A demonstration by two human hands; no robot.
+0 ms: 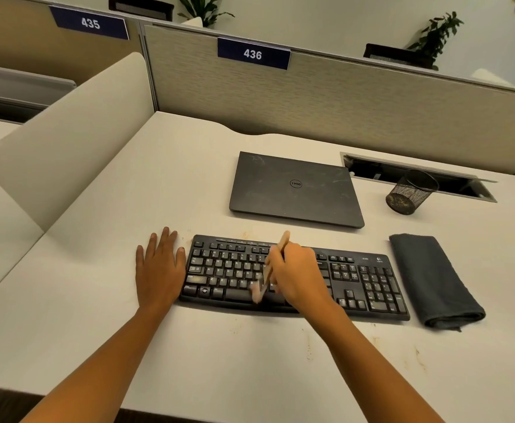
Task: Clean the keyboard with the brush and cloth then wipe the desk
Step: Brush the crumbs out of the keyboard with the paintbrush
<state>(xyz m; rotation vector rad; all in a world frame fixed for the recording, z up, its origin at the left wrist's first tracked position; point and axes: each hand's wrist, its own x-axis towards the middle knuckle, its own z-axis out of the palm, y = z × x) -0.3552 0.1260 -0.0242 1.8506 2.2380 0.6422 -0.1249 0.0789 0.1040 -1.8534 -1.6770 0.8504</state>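
Observation:
A black keyboard [369, 282] lies across the middle of the cream desk [234, 355]. My right hand [295, 270] grips a small wooden-handled brush [265, 276] over the keyboard's middle keys; its pale bristles are blurred and touch the keys near the space bar. Flat on the desk, my left hand [160, 267] rests with straight fingers against the keyboard's left end. A folded dark grey cloth [433, 279] lies just right of the keyboard.
A closed black laptop [294, 189] sits behind the keyboard. A black mesh pen cup [410, 192] stands at the back right beside an open cable slot [451, 181]. A curved divider [67, 154] borders the desk's left side; brownish specks mark the desk near the front right.

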